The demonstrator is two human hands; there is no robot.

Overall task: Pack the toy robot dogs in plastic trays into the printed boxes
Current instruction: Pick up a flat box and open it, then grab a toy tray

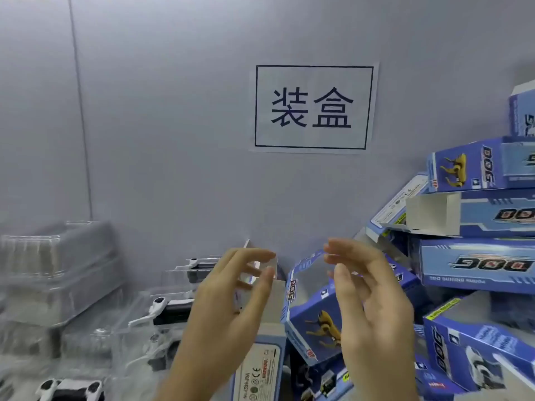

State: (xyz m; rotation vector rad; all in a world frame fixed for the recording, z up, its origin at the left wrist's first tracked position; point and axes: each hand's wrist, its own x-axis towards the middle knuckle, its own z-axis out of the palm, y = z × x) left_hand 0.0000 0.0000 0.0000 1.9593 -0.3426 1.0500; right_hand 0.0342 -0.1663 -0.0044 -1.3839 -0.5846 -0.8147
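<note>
Dogs [170, 309] in clear trays sit left of the sign [314, 108], lots still unpacked; printed boxes [474, 264] pile up right of it, some open. Below it, left hand [231, 287] and right hand [367, 290] are spread, holding nothing I can see.

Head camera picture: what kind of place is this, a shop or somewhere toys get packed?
Probably a toy packing station. Blue printed DOG boxes pile up on the right, toy robot dogs in clear plastic trays wait on the left, and a printed sign hangs on the wall.
</note>
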